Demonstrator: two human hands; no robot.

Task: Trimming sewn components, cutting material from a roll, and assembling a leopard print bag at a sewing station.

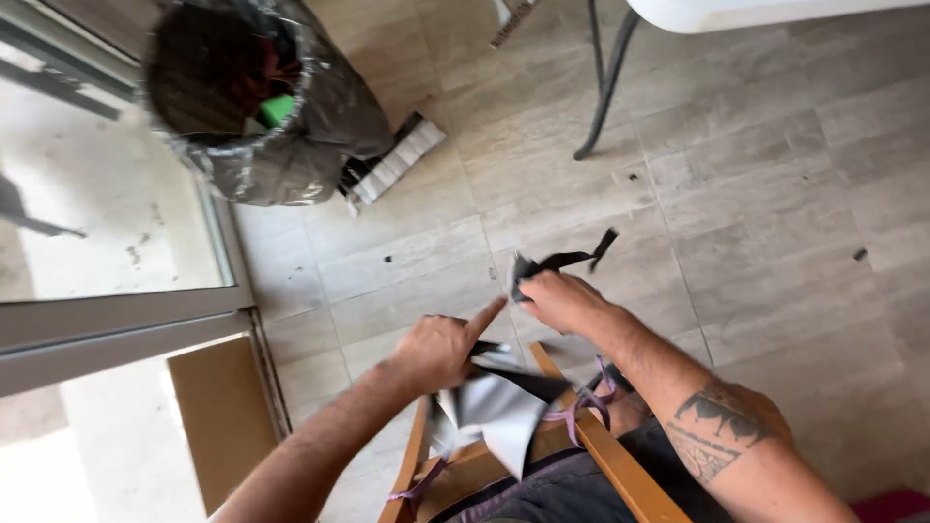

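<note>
A dark strip (562, 261) is pinched in the closed fingers of the right hand (562, 300) above the tiled floor (775, 194), while grey-white sheet (499, 412) is gripped by the left hand (436, 351), forefinger extended, so tearing seems underway and steady opposing pulls are needed.

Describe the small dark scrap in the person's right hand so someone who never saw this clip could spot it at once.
Start at the tiled floor and find the two bare hands at the lower middle. The right hand pinches a thin black scrap that trails up and to the right. Unlike the larger grey-and-white sheet under the left hand, it is narrow, ragged and all dark.
</note>
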